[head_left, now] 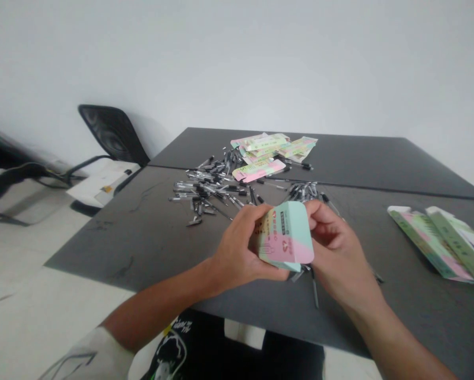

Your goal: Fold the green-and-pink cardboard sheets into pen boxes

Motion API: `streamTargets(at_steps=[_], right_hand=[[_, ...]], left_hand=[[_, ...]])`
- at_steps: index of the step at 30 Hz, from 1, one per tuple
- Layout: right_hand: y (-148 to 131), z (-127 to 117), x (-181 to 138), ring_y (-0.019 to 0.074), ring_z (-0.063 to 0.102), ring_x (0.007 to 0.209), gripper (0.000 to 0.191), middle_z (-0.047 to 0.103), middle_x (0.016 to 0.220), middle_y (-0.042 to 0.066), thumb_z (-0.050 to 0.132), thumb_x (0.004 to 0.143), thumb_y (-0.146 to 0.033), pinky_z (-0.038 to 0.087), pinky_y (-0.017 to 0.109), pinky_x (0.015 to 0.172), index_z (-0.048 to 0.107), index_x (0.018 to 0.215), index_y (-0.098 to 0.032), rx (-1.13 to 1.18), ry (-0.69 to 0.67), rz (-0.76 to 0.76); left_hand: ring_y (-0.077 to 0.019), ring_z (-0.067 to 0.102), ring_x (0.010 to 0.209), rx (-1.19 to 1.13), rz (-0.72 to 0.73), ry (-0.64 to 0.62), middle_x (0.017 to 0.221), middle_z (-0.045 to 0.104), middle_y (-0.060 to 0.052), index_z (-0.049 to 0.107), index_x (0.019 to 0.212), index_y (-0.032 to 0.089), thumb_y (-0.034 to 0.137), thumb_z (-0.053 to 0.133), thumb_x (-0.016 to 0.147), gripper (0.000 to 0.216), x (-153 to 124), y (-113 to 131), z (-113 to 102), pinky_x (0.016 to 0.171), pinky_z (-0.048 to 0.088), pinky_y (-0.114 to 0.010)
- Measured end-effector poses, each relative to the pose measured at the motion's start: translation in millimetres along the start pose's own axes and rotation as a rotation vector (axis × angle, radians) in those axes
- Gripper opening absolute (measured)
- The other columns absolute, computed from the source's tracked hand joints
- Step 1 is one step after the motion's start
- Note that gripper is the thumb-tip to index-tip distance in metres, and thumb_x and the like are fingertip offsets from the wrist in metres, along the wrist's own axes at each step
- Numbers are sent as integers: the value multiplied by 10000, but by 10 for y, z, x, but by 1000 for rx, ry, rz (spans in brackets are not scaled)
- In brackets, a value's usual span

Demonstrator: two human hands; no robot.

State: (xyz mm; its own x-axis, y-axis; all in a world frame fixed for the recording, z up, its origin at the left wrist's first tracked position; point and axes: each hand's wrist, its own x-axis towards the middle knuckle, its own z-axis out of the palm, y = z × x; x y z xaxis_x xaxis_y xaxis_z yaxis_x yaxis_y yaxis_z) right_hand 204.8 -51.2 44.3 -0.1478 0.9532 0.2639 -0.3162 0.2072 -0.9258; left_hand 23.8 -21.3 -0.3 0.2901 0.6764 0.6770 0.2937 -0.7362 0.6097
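A pastel pink, yellow and mint cardboard box [286,235] is held up over the near part of the table, one end with a rounded flap towards me. My left hand [242,245] wraps round its left side, thumb on top and fingers beneath. At the box's right edge, my right hand [335,248] has its fingers curled and touching the flap end; whether it pinches the card is hidden. Below and behind the hands lie loose pens, one [315,289] pointing towards the table's near edge.
A heap of black-and-clear pens [209,187] spreads over the middle of the dark table [142,248]. Flattened cartons [266,145] lie behind it, and more cartons [438,240] lie at the right. A black mesh chair [114,132] stands at the left by the white wall.
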Motion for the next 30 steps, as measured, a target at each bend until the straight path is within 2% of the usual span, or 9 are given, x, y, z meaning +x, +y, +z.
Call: streamTargets(at_steps=[3, 7, 9, 12, 16, 20, 24, 26, 30], right_hand=[[10, -47, 3, 123, 625, 657, 310, 649, 788, -51, 956, 836, -298, 537, 236, 598, 714, 1029, -290, -177, 33, -160], [34, -158, 14, 260, 688, 1134, 610, 692, 1300, 81, 886, 904, -414, 615, 379, 835, 660, 1470, -372, -607, 127, -647], [22, -213, 22, 320, 653, 1302, 617, 657, 1459, 116, 787, 982, -467, 614, 471, 976, 615, 1565, -366, -805, 54, -828], [-13, -260, 25, 328, 691, 1309, 607, 718, 1436, 113, 714, 1032, -486, 597, 531, 1078, 585, 1611, -356, -931, -88, -916], [-13, -265, 17, 344, 768, 1209, 661, 792, 1353, 98, 823, 958, -454, 653, 551, 987, 615, 1581, -379, -926, -88, -927], [-6, -228, -7, 323, 799, 1148, 534, 812, 1335, 83, 827, 963, -325, 671, 536, 948, 711, 1481, -386, -844, -42, -889], [-78, -155, -36, 239, 818, 1013, 381, 859, 1148, 27, 839, 931, -149, 685, 419, 912, 846, 1230, -386, -674, 46, -656], [-120, -120, -42, 202, 814, 944, 306, 861, 1070, 9, 860, 916, -156, 688, 342, 834, 871, 1127, -377, -607, 82, -525], [-168, -79, -37, 158, 798, 776, 273, 855, 1081, 1, 841, 957, -279, 651, 254, 605, 857, 1204, -393, -553, 111, -292]], left_hand=[[-245, 702, 929, -69, -43, 4, 1120, 714, -38, 564, 1384, 270, 340, 955, 587, 891, -4, 1, 15, 821, 570, -385], [-215, 704, 851, -297, -101, -95, 1092, 736, -54, 611, 1368, 237, 353, 909, 658, 779, 18, 59, 4, 759, 588, -349], [-195, 695, 802, -396, -103, -177, 1077, 754, -55, 637, 1362, 225, 356, 885, 686, 731, 31, 90, -13, 714, 582, -321], [-200, 696, 786, -523, -147, -295, 1026, 768, -48, 683, 1332, 228, 347, 853, 713, 653, 42, 106, -49, 717, 583, -326], [-199, 645, 732, -653, -257, -417, 845, 712, -32, 734, 1070, 213, 436, 846, 780, 383, 57, 101, -106, 699, 554, -339], [-187, 616, 663, -788, -350, -515, 761, 672, -46, 681, 898, 198, 594, 845, 799, 440, 68, 104, -127, 616, 510, -313], [-181, 633, 663, -863, -436, -569, 791, 695, -67, 705, 953, 178, 629, 843, 813, 492, 59, 98, -116, 611, 510, -292], [-178, 631, 667, -866, -452, -571, 790, 700, -69, 719, 944, 170, 623, 840, 823, 484, 55, 92, -113, 620, 508, -291], [-174, 630, 679, -879, -442, -564, 795, 697, -70, 734, 945, 161, 590, 850, 827, 459, 48, 81, -115, 619, 504, -280]])
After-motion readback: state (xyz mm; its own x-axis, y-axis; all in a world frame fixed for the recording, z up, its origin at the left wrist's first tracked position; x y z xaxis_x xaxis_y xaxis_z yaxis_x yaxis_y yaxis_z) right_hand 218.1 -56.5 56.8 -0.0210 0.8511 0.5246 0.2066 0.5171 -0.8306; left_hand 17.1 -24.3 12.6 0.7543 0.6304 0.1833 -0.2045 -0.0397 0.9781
